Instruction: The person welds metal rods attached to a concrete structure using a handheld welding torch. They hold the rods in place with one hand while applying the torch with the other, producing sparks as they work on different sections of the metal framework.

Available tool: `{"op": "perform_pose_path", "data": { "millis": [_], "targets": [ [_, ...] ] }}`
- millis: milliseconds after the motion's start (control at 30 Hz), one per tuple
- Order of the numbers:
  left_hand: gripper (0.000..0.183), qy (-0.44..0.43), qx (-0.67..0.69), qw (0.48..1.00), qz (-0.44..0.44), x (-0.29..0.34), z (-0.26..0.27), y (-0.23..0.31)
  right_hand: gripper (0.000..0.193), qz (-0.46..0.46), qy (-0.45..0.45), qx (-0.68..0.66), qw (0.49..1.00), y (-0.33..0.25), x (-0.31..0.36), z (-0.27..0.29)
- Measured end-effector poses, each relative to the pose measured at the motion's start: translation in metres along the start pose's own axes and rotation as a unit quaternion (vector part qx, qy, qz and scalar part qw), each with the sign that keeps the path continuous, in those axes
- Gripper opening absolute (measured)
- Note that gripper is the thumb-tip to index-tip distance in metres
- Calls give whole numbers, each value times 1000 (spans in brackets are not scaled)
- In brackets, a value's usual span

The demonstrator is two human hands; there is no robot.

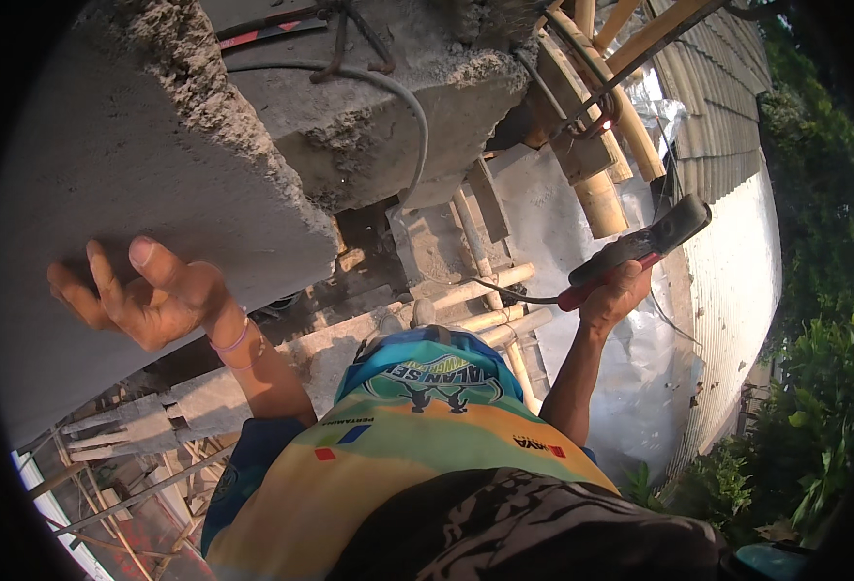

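Note:
My right hand [618,293] is closed around the rear of a red and black corded power tool [674,228], held out to the right. Its exact kind is hard to tell from this angle. A dark cord [514,290] runs left from its rear end. My left hand [146,295] is empty, palm up with the fingers apart and partly curled, a thin band at the wrist. It is close to the smooth grey face of a concrete slab [69,165]; whether the fingers touch it, I cannot tell. The slab's edge [219,102] is broken and rough.
A concrete beam [398,121] with a grey cable [403,92] and bent rebar [340,44] lies ahead. Bamboo poles [596,198] stick out at upper right. Below are bamboo scaffolding [504,320], metal sheeting [582,387] and a corrugated roof [737,252]. My feet [422,312] are near gaps.

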State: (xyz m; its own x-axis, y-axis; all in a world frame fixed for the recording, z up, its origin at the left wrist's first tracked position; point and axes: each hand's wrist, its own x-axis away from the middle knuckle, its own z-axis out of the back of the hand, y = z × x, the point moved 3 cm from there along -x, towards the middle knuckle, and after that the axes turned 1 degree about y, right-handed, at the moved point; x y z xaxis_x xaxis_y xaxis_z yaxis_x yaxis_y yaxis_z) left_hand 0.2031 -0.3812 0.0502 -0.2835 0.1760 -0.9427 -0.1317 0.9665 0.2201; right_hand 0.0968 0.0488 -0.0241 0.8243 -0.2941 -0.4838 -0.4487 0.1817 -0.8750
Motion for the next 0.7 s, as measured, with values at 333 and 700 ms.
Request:
{"op": "perform_pose_path", "data": {
  "millis": [333, 700],
  "targets": [
    [36, 27, 50, 998, -33, 2, 4, -16, 62, 10, -30, 33, 999, -12, 1, -20],
    [34, 37, 87, 993, -68, -1, 1, -17, 53, -19, -15, 74, 997, -6, -2, -29]
  ]
}}
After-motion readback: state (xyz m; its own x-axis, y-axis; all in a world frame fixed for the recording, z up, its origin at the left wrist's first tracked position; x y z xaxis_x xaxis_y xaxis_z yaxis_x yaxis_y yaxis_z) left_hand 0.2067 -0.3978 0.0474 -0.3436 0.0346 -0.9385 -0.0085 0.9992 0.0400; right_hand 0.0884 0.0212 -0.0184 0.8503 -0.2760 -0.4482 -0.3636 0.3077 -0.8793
